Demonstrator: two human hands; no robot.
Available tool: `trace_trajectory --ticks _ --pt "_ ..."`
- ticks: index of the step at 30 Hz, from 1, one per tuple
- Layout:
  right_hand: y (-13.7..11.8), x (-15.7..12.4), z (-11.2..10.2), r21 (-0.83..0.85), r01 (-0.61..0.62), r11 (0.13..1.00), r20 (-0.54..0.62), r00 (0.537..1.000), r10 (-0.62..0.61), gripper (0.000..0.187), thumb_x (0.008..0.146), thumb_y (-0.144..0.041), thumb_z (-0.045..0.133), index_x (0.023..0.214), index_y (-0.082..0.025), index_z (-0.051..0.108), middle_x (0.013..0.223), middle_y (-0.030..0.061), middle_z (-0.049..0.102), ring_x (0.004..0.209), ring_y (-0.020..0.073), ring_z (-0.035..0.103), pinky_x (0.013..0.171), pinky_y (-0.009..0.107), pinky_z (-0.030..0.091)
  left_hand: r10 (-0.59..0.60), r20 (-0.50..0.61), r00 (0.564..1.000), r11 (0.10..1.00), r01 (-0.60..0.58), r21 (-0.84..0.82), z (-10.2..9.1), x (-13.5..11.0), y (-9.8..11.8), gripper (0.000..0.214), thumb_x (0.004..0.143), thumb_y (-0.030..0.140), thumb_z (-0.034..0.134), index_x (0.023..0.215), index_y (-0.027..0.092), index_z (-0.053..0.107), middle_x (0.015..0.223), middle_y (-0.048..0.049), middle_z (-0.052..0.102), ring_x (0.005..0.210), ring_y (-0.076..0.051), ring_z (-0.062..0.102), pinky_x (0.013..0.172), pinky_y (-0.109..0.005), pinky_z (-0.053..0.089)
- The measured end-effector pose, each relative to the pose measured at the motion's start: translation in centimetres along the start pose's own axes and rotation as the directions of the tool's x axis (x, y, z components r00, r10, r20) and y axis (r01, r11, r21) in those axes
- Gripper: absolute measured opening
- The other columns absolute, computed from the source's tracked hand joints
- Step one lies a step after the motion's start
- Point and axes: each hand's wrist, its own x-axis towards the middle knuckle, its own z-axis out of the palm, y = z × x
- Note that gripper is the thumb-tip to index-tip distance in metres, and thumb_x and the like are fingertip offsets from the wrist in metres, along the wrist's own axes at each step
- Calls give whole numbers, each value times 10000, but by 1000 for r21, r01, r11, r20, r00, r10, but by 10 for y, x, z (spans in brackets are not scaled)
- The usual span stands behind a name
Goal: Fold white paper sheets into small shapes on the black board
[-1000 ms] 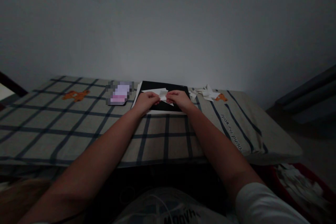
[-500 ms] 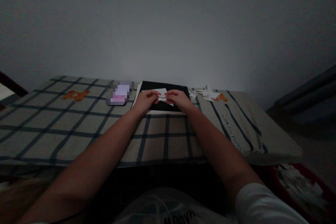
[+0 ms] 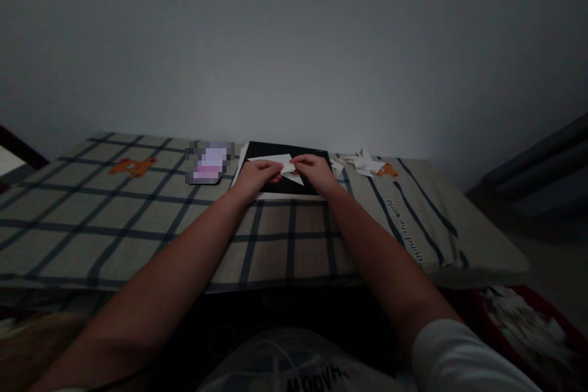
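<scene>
Both my hands rest on a black board at the far side of the table, pinching a piece of white paper between them. My left hand grips the paper's left part with curled fingers. My right hand pinches its right part. A pointed corner of the paper sticks out toward me between the two hands. The light is dim and the folds are hard to make out.
A checked cloth with orange bear prints covers the table. A blurred pink-and-white object lies left of the board. Folded white paper pieces sit to the right. A red bin of white scraps stands at the lower right.
My fingers have shifted slightly on the paper; its pointed corner now shows lower between the hands. Arms and everything else stay where they were.
</scene>
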Motion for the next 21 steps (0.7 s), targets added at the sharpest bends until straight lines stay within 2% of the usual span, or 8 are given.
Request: trace_trajectory --ticks 4,7,12,17,21 --pt "0 0 1 67 -24 997 -6 1000 24 114 756 -167 691 865 -178 724 895 16 726 759 102 660 787 256 558 17 -21 1000 1000 -17 22 1 -1 0 363 555 402 867 766 132 746 752 -65 723 665 -135 632 699 -271 534" --pt "1 0 1 150 -80 986 14 997 78 158 800 -230 703 947 -174 718 893 33 728 732 103 667 773 264 571 33 -55 998 999 -33 17 0 -1 1 371 544 402 878 758 132 739 733 -54 719 664 -136 634 704 -274 531" --pt "6 0 -1 161 -141 977 143 983 118 158 800 -299 742 826 -146 713 760 45 721 671 103 662 713 235 565 31 -105 994 999 -33 -13 0 0 3 363 578 403 863 769 127 727 692 -29 700 664 -127 637 735 -275 538" --pt "6 0 0 173 -141 975 135 984 118 165 770 -295 773 775 -147 701 742 38 724 661 98 656 711 228 558 -34 -67 997 998 31 -47 1 0 3 290 602 348 845 739 128 715 695 -35 703 672 -122 647 780 -276 542" --pt "4 1 0 184 -152 971 88 987 137 131 781 -261 756 761 -150 691 678 16 700 624 92 643 705 231 549 -72 -1 997 997 72 -1 2 -2 1 272 600 349 830 707 125 719 728 -64 716 676 -135 652 759 -285 541"
